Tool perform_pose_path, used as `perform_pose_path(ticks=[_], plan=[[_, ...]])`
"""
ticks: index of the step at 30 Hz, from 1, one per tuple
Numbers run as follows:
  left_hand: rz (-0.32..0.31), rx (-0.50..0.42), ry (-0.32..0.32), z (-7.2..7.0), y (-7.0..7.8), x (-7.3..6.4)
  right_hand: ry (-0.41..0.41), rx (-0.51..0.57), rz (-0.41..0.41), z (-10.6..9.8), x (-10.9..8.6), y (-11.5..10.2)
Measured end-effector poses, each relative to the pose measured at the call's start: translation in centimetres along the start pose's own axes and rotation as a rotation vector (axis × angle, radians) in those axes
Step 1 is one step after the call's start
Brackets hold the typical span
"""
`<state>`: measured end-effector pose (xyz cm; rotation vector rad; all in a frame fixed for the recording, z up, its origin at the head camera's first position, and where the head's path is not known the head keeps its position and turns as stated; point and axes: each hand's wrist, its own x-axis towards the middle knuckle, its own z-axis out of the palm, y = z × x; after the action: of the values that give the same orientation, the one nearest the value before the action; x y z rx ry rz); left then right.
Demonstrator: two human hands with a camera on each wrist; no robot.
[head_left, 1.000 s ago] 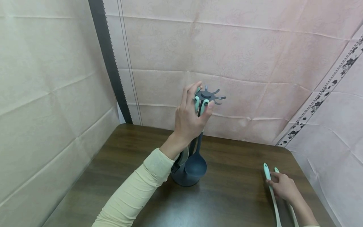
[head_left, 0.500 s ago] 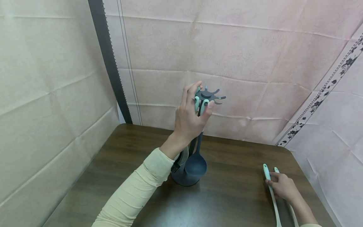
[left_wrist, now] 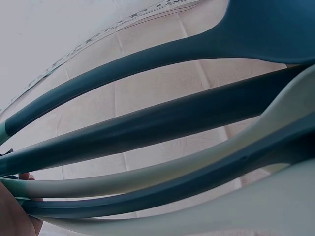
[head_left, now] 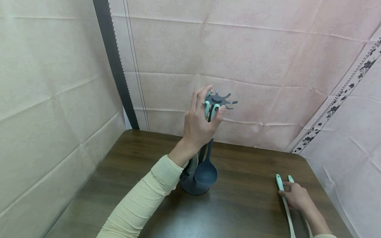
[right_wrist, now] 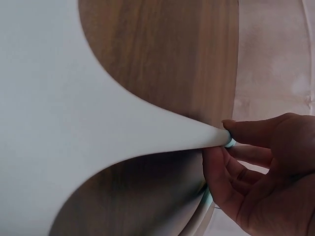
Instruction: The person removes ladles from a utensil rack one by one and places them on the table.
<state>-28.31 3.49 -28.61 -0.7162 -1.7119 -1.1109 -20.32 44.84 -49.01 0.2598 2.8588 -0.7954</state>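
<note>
Left hand [head_left: 200, 121] curled round mint-green handles [head_left: 213, 112] on the dark-blue round-based stand [head_left: 193, 187]; right hand [head_left: 297, 195] pinching a pale mint-handled utensil [right_wrist: 88, 118], brown wooden table's [head_left: 247, 198] right side; lazy pinch might drop it.

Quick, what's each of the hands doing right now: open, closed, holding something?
Left hand: closed around mint handles at the top of the utensil stand.
Right hand: closed, pinching a white utensil near its mint end.

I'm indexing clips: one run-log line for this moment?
left hand: grips mint handles on rack | right hand: pinches white utensil | second mint-tipped utensil: beside it | ladle: hangs on rack
</note>
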Motion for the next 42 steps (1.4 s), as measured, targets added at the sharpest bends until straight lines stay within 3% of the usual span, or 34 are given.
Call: perform_pose_path(ticks=[22,31,42], plan=[[0.000,0.002,0.000,-0.14,-0.08,0.02,-0.036,-0.012,0.101,0.52,0.38,-0.42],[0.003,-0.001,0.000,-0.13,-0.02,0.07,-0.043,0.002,0.080,0.24,0.40,-0.48],[-0.007,0.003,-0.010,-0.20,0.11,0.06,-0.068,-0.001,0.113,0.15,0.66,-0.61]])
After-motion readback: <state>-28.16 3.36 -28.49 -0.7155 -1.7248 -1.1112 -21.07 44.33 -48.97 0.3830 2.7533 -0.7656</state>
